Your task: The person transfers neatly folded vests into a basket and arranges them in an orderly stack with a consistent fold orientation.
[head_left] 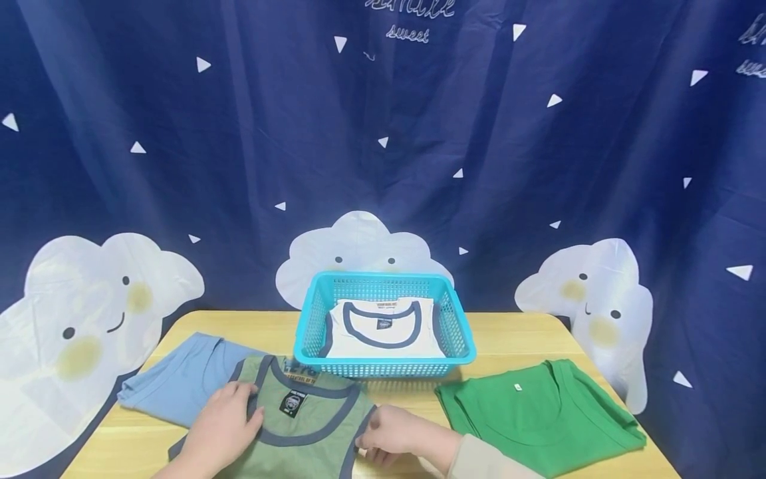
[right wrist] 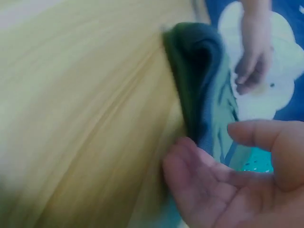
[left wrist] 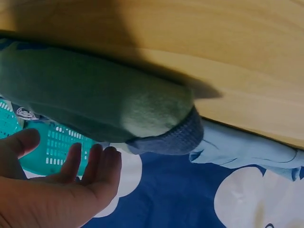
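A folded olive-green tank top (head_left: 311,429) with navy trim and a black neck label lies on the near part of the table. My left hand (head_left: 223,424) rests at its left shoulder, fingers relaxed; in the left wrist view that hand (left wrist: 71,183) shows a thumb spread from loosely bent fingers. At the top's right edge is my right hand (head_left: 391,432). Seen from the right wrist, this hand (right wrist: 228,185) has its fingertips against the folded edge and its thumb apart from them, above the cloth.
Behind the olive top stands a turquoise basket (head_left: 383,368) holding a white tank top (head_left: 421,336) with navy trim. A folded light-blue garment (head_left: 185,379) lies at the left, partly under the olive top. To the right is a folded green shirt (head_left: 538,419). A dark-blue curtain (head_left: 383,179) hangs behind the table.
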`<state>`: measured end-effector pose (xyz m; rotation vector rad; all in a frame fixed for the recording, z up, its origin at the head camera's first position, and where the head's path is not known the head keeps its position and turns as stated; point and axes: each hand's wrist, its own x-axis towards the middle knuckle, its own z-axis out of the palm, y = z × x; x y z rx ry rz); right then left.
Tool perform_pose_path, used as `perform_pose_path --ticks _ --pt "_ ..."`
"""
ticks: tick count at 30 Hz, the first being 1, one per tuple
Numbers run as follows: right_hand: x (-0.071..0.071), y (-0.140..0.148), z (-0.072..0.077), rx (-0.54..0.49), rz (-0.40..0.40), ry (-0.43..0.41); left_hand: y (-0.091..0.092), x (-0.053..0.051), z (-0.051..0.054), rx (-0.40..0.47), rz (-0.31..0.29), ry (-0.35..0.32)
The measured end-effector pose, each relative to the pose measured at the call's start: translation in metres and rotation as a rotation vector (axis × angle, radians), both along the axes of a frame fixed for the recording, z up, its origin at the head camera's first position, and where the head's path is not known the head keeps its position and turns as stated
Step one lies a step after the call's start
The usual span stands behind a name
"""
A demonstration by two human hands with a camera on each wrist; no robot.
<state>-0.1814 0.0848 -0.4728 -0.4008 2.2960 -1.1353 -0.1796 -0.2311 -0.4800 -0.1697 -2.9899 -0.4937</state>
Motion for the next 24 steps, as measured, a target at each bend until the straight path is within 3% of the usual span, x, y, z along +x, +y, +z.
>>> perform_pose_path --ticks 3,7,11,17,24 --pt "-0.001 0.001 0.001 -0.156 -0.053 -0.232 -0.003 -0.002 -0.001 0.009 0.007 -0.029" --pt "-0.002 0.002 0.002 -0.301 -0.084 -0.392 -0.007 -0.006 -0.001 0.017 0.015 -0.062" --pt "0.001 -0.001 0.003 -0.406 -0.155 -0.453 -0.012 -0.01 -0.001 0.017 0.026 -0.073" --pt "0.006 -0.009 -0.002 -0.529 -0.341 -0.484 -0.022 -0.014 -0.002 0.028 0.046 -0.098" --pt "0.004 -0.016 -0.015 -0.645 -0.391 -0.578 -0.035 -0.021 -0.007 0.035 0.049 -0.147"
